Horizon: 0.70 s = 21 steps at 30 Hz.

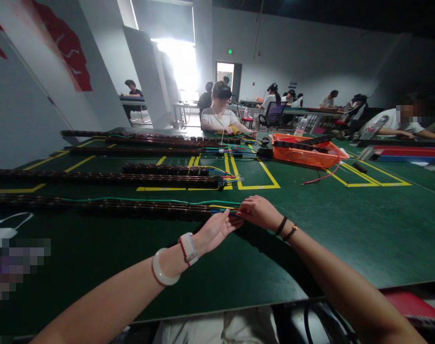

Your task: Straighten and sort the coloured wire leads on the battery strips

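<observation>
A long dark wire bundle [149,208] lies across the near part of the green table, with blue and yellow wires showing at its right end. A loose green wire [131,199] runs along its top and reaches my right hand. My left hand [219,229] is turned palm up, its thumb and fingers around the end of the bundle. Just beyond it, my right hand [259,212] is closed with bent fingers at the wire ends, touching or almost touching the left fingertips. The wire tips are hidden behind my fingers.
More dark wire bundles [95,177] lie farther back on the green table [346,229], which bears yellow tape outlines. An orange basket [299,157] holds black strips, and a red wire [321,179] trails from it. Across the table sits a person [219,114]; others work behind.
</observation>
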Tool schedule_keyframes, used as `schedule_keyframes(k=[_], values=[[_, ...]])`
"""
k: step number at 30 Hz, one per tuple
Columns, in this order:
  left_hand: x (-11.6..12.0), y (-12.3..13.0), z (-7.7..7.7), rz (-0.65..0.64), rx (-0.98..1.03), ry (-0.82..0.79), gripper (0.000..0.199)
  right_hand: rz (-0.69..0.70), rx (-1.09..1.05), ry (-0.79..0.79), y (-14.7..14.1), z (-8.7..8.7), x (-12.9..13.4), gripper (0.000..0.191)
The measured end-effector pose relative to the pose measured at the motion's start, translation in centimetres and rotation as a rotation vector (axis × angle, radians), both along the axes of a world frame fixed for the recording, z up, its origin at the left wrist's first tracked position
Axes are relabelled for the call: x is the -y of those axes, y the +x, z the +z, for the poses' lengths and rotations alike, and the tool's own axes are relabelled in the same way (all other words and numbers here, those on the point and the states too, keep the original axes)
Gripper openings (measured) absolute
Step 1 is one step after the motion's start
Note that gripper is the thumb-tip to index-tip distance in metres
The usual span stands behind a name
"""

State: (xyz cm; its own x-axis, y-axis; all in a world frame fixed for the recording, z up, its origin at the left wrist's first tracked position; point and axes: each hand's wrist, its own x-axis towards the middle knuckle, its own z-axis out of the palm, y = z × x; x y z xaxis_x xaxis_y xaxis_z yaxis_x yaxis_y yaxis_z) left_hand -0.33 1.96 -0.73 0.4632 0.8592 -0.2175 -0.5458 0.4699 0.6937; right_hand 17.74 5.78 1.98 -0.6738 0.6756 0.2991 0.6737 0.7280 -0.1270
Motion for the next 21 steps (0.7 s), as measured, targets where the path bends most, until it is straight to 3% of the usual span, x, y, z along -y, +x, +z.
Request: schedule_keyframes(k=[5,13,21], values=[[0.3,0.0,0.5,-0.027,-0.059,-0.008,0.026,-0.026,-0.175,-0.102,0.2,-0.5,-0.6,0.017],[0.2,0.0,0.3,-0.037,-0.105,0.006,0.028,0.026,-0.198,-0.113,0.3,-0.8,-1.0,0.017],[0.3,-0.1,0.4,-0.06,-0.127,-0.011,0.033,0.044,-0.03,-0.042,0.2,-1.7,-1.3,0.014]])
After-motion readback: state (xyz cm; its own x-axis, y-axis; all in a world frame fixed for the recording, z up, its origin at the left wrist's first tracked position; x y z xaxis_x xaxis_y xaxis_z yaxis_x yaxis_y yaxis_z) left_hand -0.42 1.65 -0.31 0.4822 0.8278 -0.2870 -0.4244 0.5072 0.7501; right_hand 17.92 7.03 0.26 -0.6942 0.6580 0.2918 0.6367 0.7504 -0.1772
